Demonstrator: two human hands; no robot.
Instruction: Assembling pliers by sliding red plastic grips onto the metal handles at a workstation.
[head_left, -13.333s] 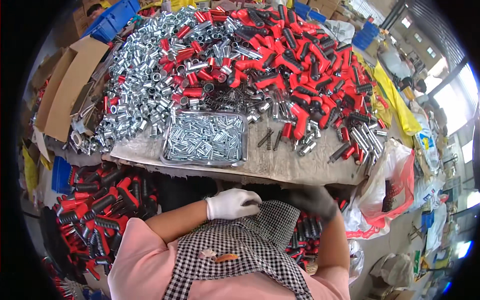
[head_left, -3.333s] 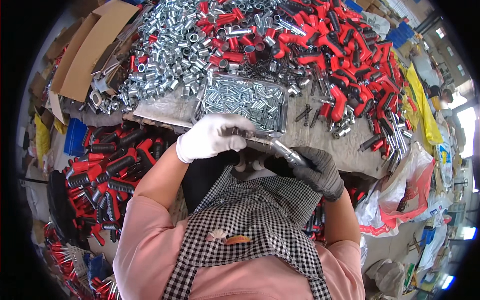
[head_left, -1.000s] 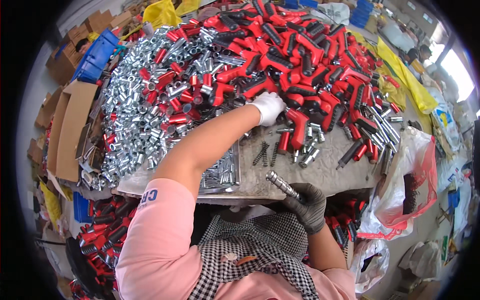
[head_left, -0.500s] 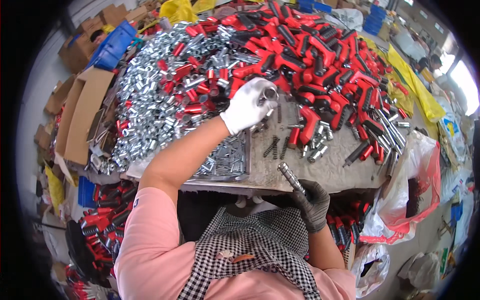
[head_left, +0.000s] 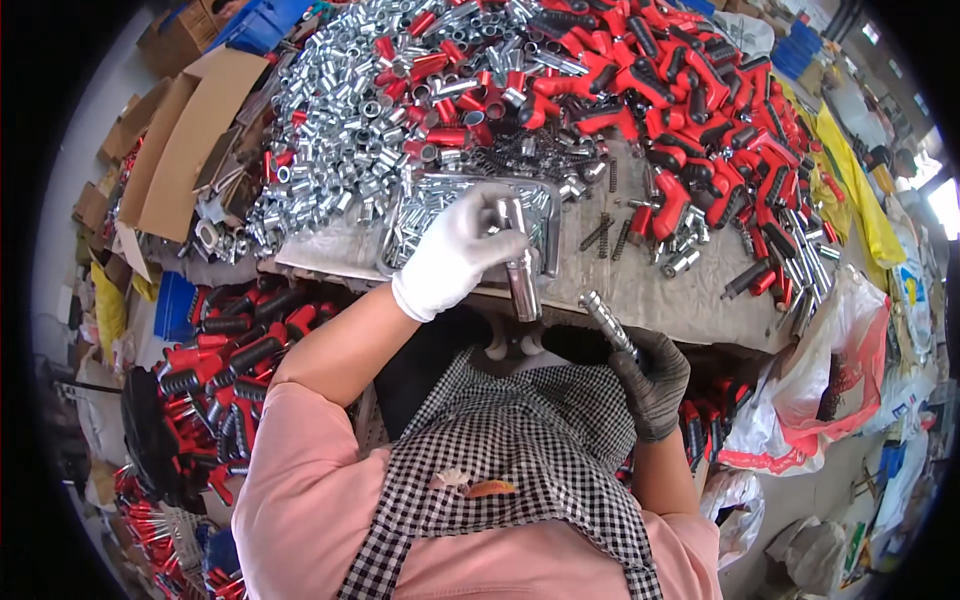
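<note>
My left hand (head_left: 448, 252), in a white glove, grips a shiny metal tube (head_left: 524, 290) between thumb and fingers. The tube stands nearly upright over the table's front edge. In a dark grey glove, my right hand (head_left: 655, 392) is closed around a grooved metal shaft (head_left: 604, 316), whose free end points up and left toward the tube; the two parts are apart. Behind my left hand lies a metal tray (head_left: 553, 238) of small silver pins. Several dark coil springs (head_left: 603, 240) rest on the table to the right of the tray.
Silver sleeves (head_left: 335, 150) are heaped at the left, some red ones among them. Red-and-black handles (head_left: 700, 110) pile up at the back right. Cardboard boxes (head_left: 185, 150) stand at the left edge, a plastic bag (head_left: 800, 400) at the right. More handles (head_left: 235, 355) lie below the table.
My left hand has come back from beside the handle pile toward the table's front edge, and the metal tube now shows in it. My right hand still holds the shaft. The view has shifted.
</note>
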